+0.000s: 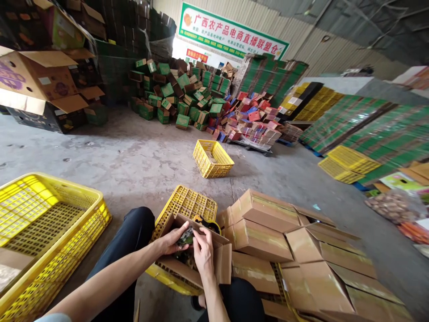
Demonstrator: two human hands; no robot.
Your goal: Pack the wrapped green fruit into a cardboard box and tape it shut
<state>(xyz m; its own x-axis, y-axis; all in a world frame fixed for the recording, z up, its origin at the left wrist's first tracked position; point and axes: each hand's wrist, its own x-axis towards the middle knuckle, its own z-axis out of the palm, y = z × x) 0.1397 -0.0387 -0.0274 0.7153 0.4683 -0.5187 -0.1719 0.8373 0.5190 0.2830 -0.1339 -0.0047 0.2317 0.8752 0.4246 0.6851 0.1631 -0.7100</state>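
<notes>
A small dark green item in clear, shiny plastic [187,237] is between my hands, over an open cardboard box [224,264]. My left hand [173,240] grips it from the left, thumb on top. My right hand [203,250] pinches its right side with the fingertips. What is inside the plastic I cannot make out. More dark items lie in the box, partly hidden by my hands. The box rests on an upturned yellow crate [192,203] between my knees. Behind the box's far edge lies a yellow and black tool [209,223], partly covered.
Taped cardboard boxes [268,210] are stacked close on my right. On my left stands a large yellow crate [97,205] with cardboard inside. Another yellow crate [214,167] sits on the floor ahead. Heaps of green boxes [182,120] and red boxes [254,116] lie farther back.
</notes>
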